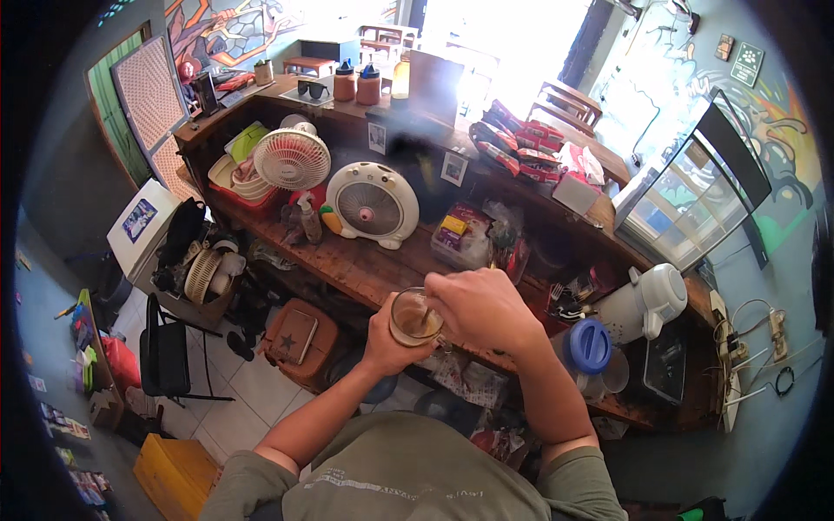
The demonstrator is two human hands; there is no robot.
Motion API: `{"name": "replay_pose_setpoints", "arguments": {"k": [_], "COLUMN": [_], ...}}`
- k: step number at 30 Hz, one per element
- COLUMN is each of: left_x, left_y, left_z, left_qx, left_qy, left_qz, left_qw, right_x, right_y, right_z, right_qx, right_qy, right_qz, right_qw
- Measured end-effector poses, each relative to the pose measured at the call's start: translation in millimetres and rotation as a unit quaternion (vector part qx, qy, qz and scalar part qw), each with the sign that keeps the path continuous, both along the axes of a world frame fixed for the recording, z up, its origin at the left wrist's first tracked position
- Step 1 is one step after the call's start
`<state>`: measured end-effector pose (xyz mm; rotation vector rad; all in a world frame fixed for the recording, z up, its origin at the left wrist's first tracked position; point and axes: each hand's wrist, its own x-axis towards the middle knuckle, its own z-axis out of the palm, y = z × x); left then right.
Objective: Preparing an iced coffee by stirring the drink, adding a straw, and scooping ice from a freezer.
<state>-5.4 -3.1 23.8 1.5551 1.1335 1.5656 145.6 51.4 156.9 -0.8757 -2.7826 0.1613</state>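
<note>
A clear glass mug (407,328) with a milky brown drink in it is in front of my chest, at the counter's near edge. My left hand (387,344) is wrapped round its left side and underside. Over the mug's right rim is my right hand (473,304), its fingers pinched together. They hold a thin spoon (426,318) that slants down into the drink; its lower end is hidden in the liquid.
On the wooden counter (326,260) stand a box fan (372,205), a round fan (293,159), a spray bottle (309,219) and a plastic container (460,236). To the right are a blue-lidded jug (588,347) and a white thermos (643,301). Red packets (530,143) lie on the upper ledge.
</note>
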Motion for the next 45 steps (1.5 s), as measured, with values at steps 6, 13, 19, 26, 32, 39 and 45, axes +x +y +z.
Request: {"name": "replay_pose_setpoints", "arguments": {"k": [6, 13, 19, 26, 32, 39, 45], "left_x": [6, 11, 15, 17, 13, -3, -13], "left_y": [3, 5, 9, 15, 21, 31, 26], "left_z": [0, -3, -7, -1, 8, 14, 27], "left_qx": [-0.006, -0.005, -0.018, -0.029, 0.010, 0.044, 0.028], "left_qy": [-0.002, 0.006, -0.004, -0.002, 0.000, -0.021, -0.032], "left_qz": [-0.008, -0.023, -0.046, -0.052, -0.047, -0.025, -0.027], "left_qw": [1.000, 1.000, 0.999, 0.998, 0.999, 0.998, 0.999], "right_x": [6, 8, 12, 23, 27, 18, 0], "right_y": [-1, -1, -2, -9, -12, -10, -8], "right_z": [-4, -7, -9, -2, 11, 29, 36], "right_qx": [0.007, 0.022, 0.013, 0.004, 0.030, 0.091, 0.057], "right_qy": [0.019, 0.027, 0.054, 0.033, 0.076, 0.107, 0.108], "right_qz": [-0.029, -0.045, -0.032, -0.039, -0.095, -0.045, 0.001], "right_qw": [0.999, 0.998, 0.998, 0.999, 0.992, 0.989, 0.993]}}
